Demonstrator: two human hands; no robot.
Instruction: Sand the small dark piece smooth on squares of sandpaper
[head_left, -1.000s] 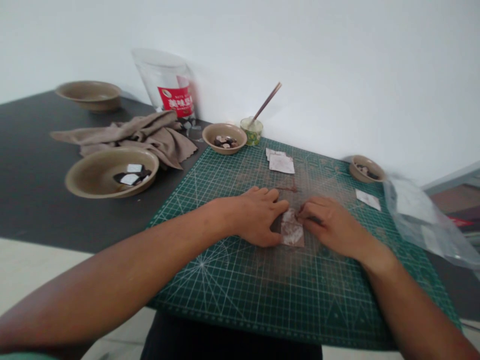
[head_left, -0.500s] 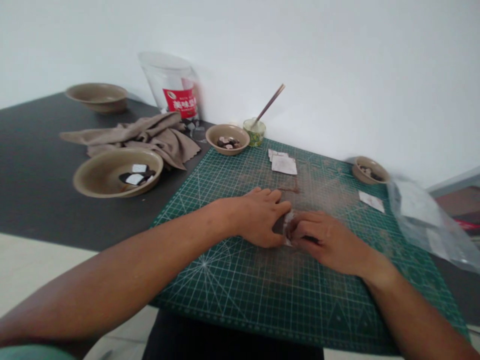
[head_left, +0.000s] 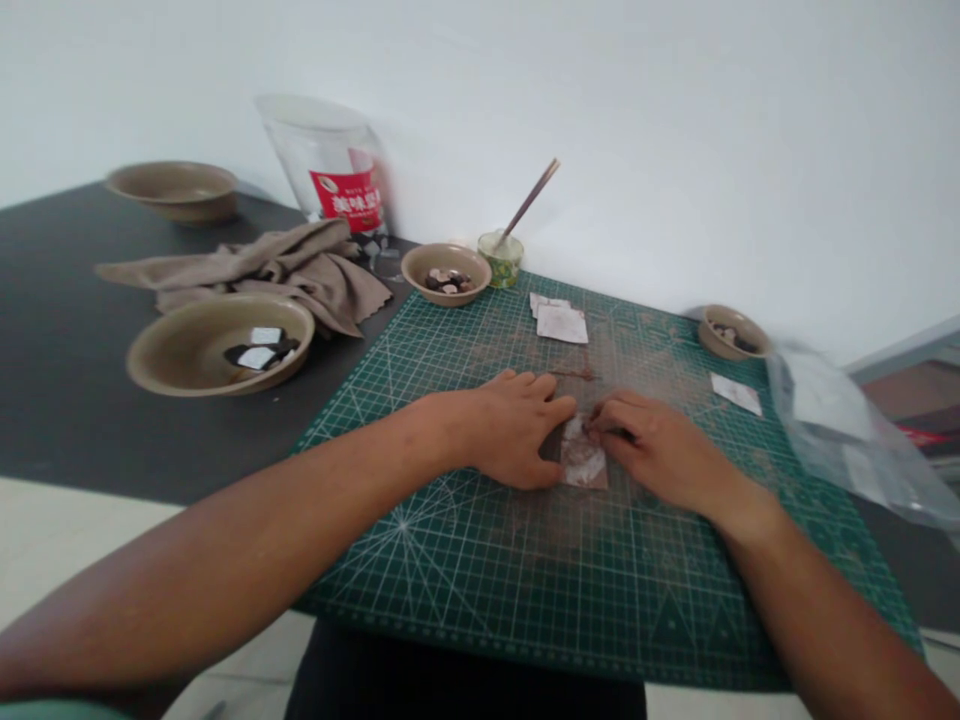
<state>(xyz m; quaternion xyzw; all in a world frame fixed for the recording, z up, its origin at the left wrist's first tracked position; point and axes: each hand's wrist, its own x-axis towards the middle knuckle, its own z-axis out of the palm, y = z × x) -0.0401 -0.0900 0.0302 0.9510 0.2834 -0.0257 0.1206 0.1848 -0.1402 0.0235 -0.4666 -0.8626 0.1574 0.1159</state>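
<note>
The work looks partway through: a mottled square (head_left: 583, 460) lies flat on the green cutting mat (head_left: 480, 585), between the two hands, its face part whitish, part rubbed with reddish brown, so I judge its coating uneven and unfinished. The left hand (head_left: 517, 430), at its 9 o'clock, lies low with fingers spread, a wide gap between thumb and forefinger at the square's left edge. The right hand (head_left: 652, 445), at 3 o'clock, has its fingertips drawn into a narrow pinch over the upper part; whether they hold a small piece, I cannot tell. At 12 o'clock lie overlapping pale squares (head_left: 562, 323), and at 2 o'clock a single pale card-like piece (head_left: 736, 394); which of these are done and which are left does not show. Brown powdery smudges dull the mat's crisp printed grid. Smooth, round tan bowls hold other pieces: the small bowl (head_left: 480, 268) at 11 o'clock has dark and pinkish bits, the large bowl (head_left: 176, 345) near 10 o'clock has dark pieces with two white-faced blocks. Behind the latter slumps a soft, creased brown cloth (head_left: 277, 265); at 3 o'clock, a thin, crumpled clear plastic bag (head_left: 862, 450).
</note>
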